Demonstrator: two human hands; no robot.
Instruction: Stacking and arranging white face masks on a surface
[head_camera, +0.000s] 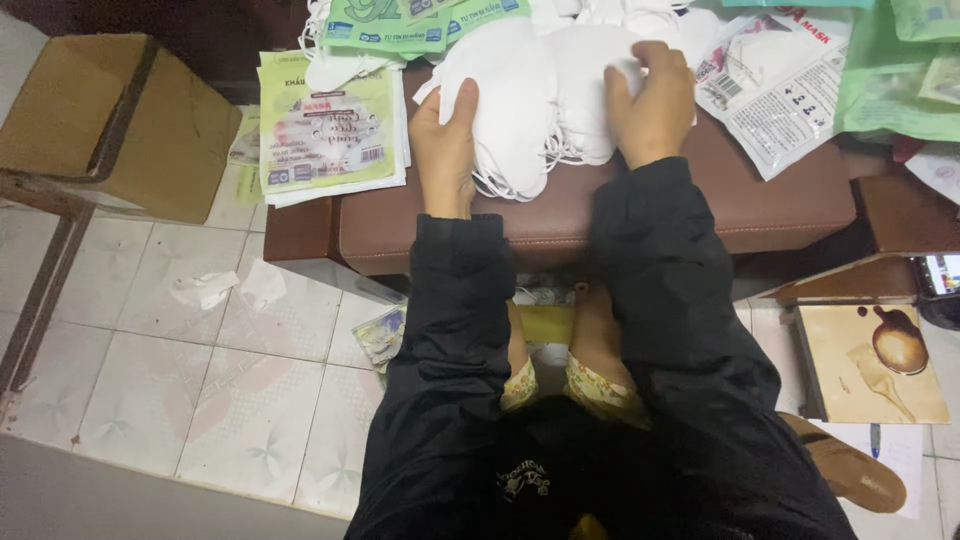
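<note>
A pile of white face masks (545, 90) with thin ear loops lies on a brown padded bench (760, 205). My left hand (445, 150) grips the left side of the pile, thumb on top of the masks. Over on the right side, my right hand (650, 100) presses down on the masks, its fingers curled over them. Both arms are in black sleeves.
Green and white mask packets (325, 135) lie at the bench's left end, with more packets (780, 85) to the right. A cardboard box (110, 120) stands at far left. On the tiled floor are crumpled paper (205, 288), a brown sandal (855, 470) and a phone (940, 275).
</note>
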